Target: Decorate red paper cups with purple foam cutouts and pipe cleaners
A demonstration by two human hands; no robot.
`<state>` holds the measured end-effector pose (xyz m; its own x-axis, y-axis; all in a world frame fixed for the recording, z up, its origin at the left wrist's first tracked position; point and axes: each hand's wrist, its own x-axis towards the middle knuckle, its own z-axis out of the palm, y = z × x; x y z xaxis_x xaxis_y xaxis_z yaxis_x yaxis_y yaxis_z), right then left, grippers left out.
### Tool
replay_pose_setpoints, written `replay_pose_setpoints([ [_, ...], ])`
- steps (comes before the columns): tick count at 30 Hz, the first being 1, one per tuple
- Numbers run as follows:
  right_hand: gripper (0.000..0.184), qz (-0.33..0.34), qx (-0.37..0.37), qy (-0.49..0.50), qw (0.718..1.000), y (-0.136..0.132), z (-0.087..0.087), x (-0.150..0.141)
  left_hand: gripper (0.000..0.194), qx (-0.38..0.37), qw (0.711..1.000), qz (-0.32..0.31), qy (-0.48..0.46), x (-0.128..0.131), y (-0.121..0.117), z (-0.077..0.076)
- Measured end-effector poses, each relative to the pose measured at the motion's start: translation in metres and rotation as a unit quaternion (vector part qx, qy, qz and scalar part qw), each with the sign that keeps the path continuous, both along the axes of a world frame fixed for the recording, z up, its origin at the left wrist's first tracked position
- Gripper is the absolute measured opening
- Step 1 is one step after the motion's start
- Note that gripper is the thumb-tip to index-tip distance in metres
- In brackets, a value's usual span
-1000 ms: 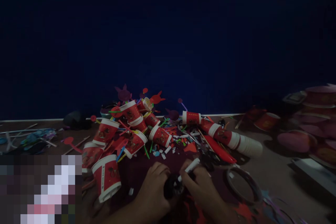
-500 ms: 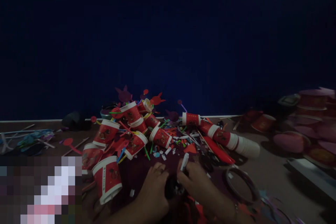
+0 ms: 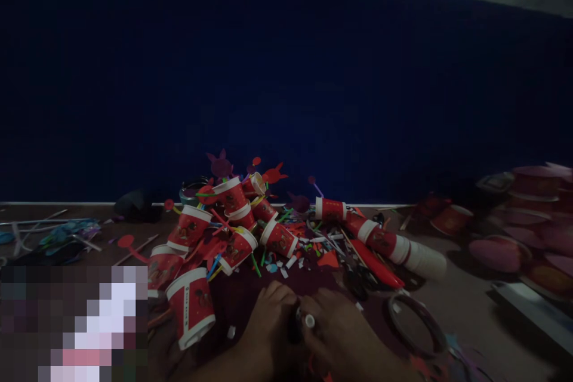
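Observation:
My right hand (image 3: 333, 325) is closed around a white marker (image 3: 309, 321), whose round pale end points up toward me. Close beside it, my left hand (image 3: 271, 319) has its fingers curled. A dark object (image 3: 293, 327) shows in the gap between the hands, too dim to name. Both hands are low in the middle of the head view, over a dark maroon sheet (image 3: 250, 292). Red paper bits (image 3: 316, 365) lie just below them. To the left of my left hand is a red paper cup (image 3: 192, 304) with a white rim, tipped over.
Several red paper cups (image 3: 278, 239) with straws and paper cutouts are heaped ahead. A row of nested cups (image 3: 425, 259) lies to the right, near scissors (image 3: 357, 280) and a tape roll (image 3: 416, 322). Paper scraps are scattered about. A dark blue panel (image 3: 286, 83) stands behind.
The marker has tilted from slanting upward to pointing its end toward me. My hands have drawn closer together. The whole view has shifted slightly.

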<state>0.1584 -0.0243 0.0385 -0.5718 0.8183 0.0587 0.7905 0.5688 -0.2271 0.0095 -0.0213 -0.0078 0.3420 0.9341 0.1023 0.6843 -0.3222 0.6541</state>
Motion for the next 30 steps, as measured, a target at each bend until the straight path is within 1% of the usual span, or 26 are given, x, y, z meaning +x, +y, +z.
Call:
replay_pose_setpoints([
  [1,0.015,0.014,0.000,0.016,1.000,-0.002,-0.002,0.003,0.026,-0.007,1.000,-0.007,-0.004,-0.001,0.001,0.001],
  [3,0.015,0.041,0.000,0.046,0.998,-0.005,-0.007,0.009,0.036,-0.016,0.999,-0.028,-0.009,-0.003,0.002,0.003],
  [4,0.015,0.047,-0.003,0.061,0.997,-0.005,-0.009,0.011,0.040,-0.019,0.999,-0.038,-0.007,-0.004,0.003,0.004],
  [6,0.013,0.046,-0.020,0.097,0.994,-0.004,-0.013,0.016,0.041,-0.028,0.999,-0.046,0.005,-0.005,0.005,0.006],
  [9,0.014,0.023,-0.061,0.162,0.985,-0.001,-0.017,0.020,0.035,-0.045,0.998,-0.043,0.027,-0.004,0.006,0.007],
  [12,0.014,0.004,-0.113,0.221,0.969,0.003,-0.015,0.021,0.034,-0.025,0.999,-0.036,0.027,-0.002,0.006,0.003],
  [15,0.014,-0.027,-0.186,0.269,0.945,0.006,-0.010,0.021,0.026,-0.008,0.999,-0.027,0.016,-0.002,0.005,0.000],
  [17,0.015,-0.044,-0.223,0.297,0.927,0.008,-0.009,0.020,0.023,-0.019,1.000,-0.017,0.013,-0.002,0.003,0.000],
  [19,0.014,-0.061,-0.242,0.322,0.913,0.012,-0.011,0.019,0.026,-0.030,1.000,-0.007,0.004,-0.002,0.001,0.003],
  [21,0.013,-0.092,-0.251,0.352,0.897,0.016,-0.015,0.017,0.029,-0.034,0.999,0.002,-0.001,-0.002,-0.001,0.006],
  [22,0.013,-0.118,-0.258,0.373,0.884,0.019,-0.018,0.017,0.030,-0.034,0.999,0.005,0.001,-0.002,-0.002,0.008],
  [23,0.013,-0.154,-0.264,0.402,0.863,0.021,-0.020,0.016,0.031,-0.032,0.999,0.007,0.003,-0.002,-0.003,0.009],
  [24,0.014,-0.196,-0.269,0.437,0.836,0.023,-0.021,0.016,0.031,-0.028,1.000,0.008,0.002,-0.001,-0.003,0.010],
  [26,0.019,-0.279,-0.270,0.512,0.766,0.026,-0.021,0.017,0.032,-0.022,1.000,0.004,-0.006,-0.001,-0.004,0.011],
  [27,0.022,-0.305,-0.263,0.544,0.736,0.028,-0.019,0.018,0.033,-0.019,1.000,0.001,-0.012,-0.001,-0.004,0.012],
  [28,0.024,-0.318,-0.253,0.570,0.714,0.029,-0.017,0.019,0.033,-0.017,1.000,0.000,-0.019,-0.001,-0.003,0.012],
  [29,0.025,-0.317,-0.241,0.586,0.706,0.031,-0.015,0.019,0.033,-0.016,0.999,0.003,-0.030,-0.002,-0.003,0.011],
  [30,0.026,-0.308,-0.229,0.592,0.708,0.032,-0.013,0.020,0.032,-0.016,0.999,0.011,-0.047,-0.002,-0.002,0.011],
])
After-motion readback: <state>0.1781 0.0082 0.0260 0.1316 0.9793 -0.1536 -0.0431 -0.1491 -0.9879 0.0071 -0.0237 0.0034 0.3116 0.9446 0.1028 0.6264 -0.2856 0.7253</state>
